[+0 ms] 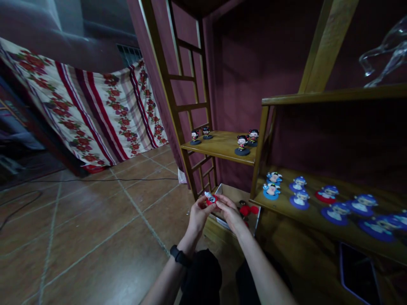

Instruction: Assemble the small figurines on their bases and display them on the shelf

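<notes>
Between my two hands is a small figurine (210, 197) with a white upper part and a round red base. My left hand (199, 212) has its fingers closed on the figurine's left side. From the other side, my right hand (228, 210) pinches the red base. Just below and behind the hands stands an open white box (226, 189) with several red and black figurines (247, 209) inside; my right forearm passes in front of part of it.
Black-haired figurines (242, 145) stand on the middle wooden shelf (219, 146). On the lower right shelf (286, 203) are several blue-capped figurines (299, 199) and pig-like ones (271, 190). A phone (359, 271) lies at lower right. A cable (127, 180) crosses the tiled floor.
</notes>
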### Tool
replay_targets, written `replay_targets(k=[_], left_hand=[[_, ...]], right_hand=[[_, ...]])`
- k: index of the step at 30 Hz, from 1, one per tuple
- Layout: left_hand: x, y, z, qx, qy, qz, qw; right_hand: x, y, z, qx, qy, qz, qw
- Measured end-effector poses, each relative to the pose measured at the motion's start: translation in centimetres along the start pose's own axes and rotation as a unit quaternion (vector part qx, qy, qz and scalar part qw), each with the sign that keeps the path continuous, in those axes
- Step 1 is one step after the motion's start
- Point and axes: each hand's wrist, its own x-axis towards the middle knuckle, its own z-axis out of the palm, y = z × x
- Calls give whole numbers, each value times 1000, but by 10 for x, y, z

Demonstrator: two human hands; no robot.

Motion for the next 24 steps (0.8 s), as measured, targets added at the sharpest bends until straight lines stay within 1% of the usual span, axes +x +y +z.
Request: replay_targets(k=[3,7,12,14,18,24], left_hand=[[-1,0,5,21,47,18,999],[-2,4,7,34,76,59,995],[-1,8,7,47,81,82,992],[-1,10,6,81,83,107,988],[-1,13,5,164,101,157,969],[-1,7,1,208,116,172,956]], right_hand=[[0,-3,1,34,-11,6,999],[0,-7,5,66,-23,15,997],[4,-7,7,84,-44,26,995],[5,-7,6,85,-52,30,995],[6,-8,6,83,-57,40,994],[8,-3,7,68,-44,47,996]])
